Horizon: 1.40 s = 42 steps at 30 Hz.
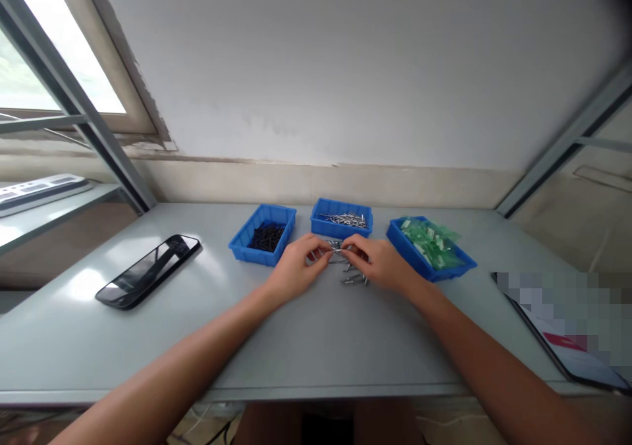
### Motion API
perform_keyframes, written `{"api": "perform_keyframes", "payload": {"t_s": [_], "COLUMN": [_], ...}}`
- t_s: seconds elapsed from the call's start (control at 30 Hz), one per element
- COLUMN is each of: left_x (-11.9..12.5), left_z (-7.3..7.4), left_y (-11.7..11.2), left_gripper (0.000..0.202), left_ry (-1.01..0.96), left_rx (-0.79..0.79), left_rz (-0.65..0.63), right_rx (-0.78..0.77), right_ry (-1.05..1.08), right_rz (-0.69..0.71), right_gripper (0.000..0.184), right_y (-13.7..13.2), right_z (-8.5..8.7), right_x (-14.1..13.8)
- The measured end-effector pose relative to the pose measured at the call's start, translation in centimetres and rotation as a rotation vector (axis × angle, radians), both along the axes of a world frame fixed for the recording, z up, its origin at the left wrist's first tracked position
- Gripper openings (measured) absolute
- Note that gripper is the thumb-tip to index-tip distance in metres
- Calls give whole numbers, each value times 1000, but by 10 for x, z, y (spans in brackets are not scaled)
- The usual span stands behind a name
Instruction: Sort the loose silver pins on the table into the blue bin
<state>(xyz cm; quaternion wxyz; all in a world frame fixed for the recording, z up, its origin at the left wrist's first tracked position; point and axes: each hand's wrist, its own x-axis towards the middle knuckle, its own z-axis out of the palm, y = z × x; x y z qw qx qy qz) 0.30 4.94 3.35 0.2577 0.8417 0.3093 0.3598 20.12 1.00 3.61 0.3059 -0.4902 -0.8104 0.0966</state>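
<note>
My left hand (307,262) and my right hand (371,258) meet over the middle of the desk, thumbs and forefingers pinched. Between the fingertips is a thin silver metal piece (336,251), gripped from both sides; its exact kind is too small to make out. Loose silver metal pieces (353,278) lie on the desk below and beside my right hand, partly hidden by it. Just behind my hands, a blue bin (342,229) contains many slim silver nail-like pieces (348,220).
At left, a blue bin (253,255) holds black screw-like pieces (266,237). Another blue bin (419,261) at right holds green plastic packets (430,241). A black phone (151,270) lies on the grey desk (316,353); a tablet-like device (563,340) sits far right.
</note>
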Motion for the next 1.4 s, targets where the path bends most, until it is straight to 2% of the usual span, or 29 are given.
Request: {"api": "perform_keyframes", "payload": {"t_s": [0.47, 0.6, 0.87, 1.1, 1.4], "left_x": [0, 1, 1, 0, 1], "left_z": [3, 3, 0, -7, -3], "left_y": [-1, -2, 1, 3, 1], "left_gripper": [11, 10, 10, 11, 11], "left_ry": [29, 30, 59, 123, 160], "left_rx": [32, 29, 2, -25, -16], "left_rz": [-22, -17, 5, -73, -93], "right_rx": [-90, -70, 3, 26, 70], "right_ry": [-101, -126, -58, 27, 59], "right_rz": [57, 74, 21, 53, 91], "right_gripper": [13, 14, 14, 17, 17], "right_y": [-2, -2, 1, -3, -3], "right_z": [1, 1, 0, 1, -2], "right_x": [-5, -7, 1, -3, -5]}}
